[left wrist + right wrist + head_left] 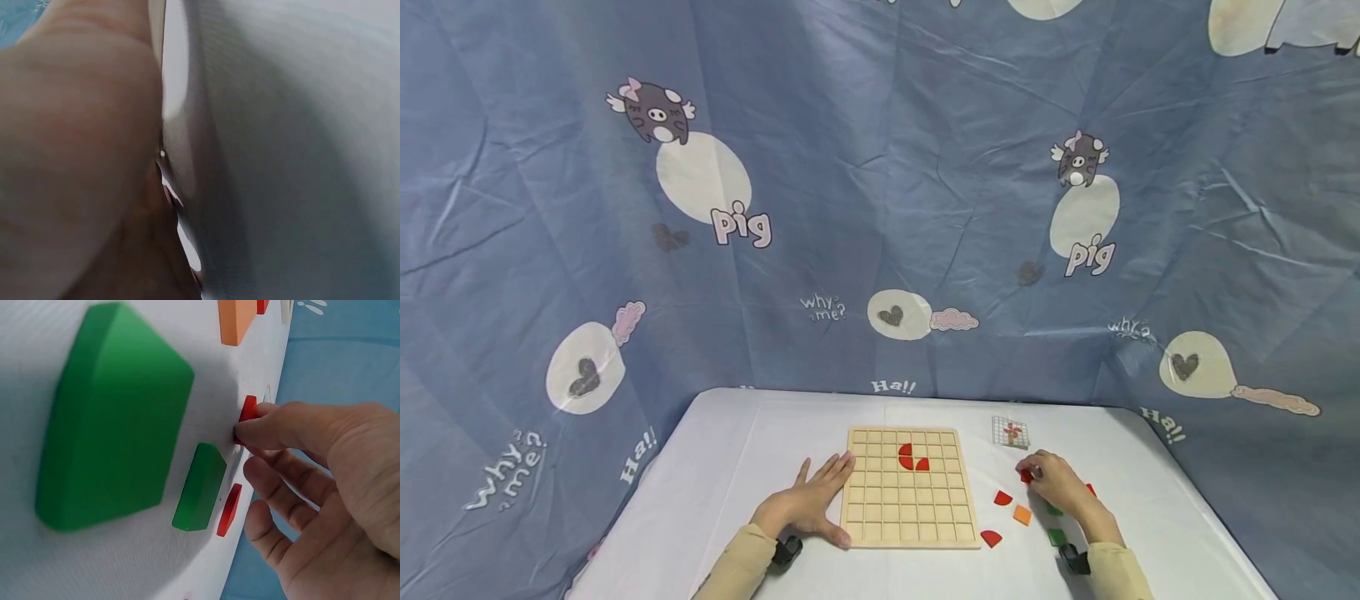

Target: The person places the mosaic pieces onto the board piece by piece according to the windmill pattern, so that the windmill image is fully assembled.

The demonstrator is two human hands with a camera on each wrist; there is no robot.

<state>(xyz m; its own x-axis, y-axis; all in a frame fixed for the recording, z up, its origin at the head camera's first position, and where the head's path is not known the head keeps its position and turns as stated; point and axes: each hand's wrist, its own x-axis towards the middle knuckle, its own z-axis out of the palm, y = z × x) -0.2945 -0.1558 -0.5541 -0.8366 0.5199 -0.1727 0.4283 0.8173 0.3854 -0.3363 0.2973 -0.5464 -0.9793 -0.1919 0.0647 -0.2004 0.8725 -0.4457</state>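
Observation:
A wooden grid board point(880, 521) lies flat on the white table, with several red quarter-round pieces point(907, 462) in its upper middle cells. My left hand point(805, 504) rests with fingers extended along the board's left edge, the thumb at the near left corner. In the left wrist view, the hand's skin fills the left side and its fingertips are hidden. To the right of the board, my right hand point(1060, 487) pinches a red piece point(249, 409) between thumb and index finger, low over the table. The other fingers are loosely curled.
A small card with a grid and a red figure point(1011, 432) lies beyond the right hand. Loose red pieces point(1003, 498), an orange square point(1022, 515) and green blocks point(119, 425) lie right of the board. A patterned blue cloth point(820, 208) hangs behind the table.

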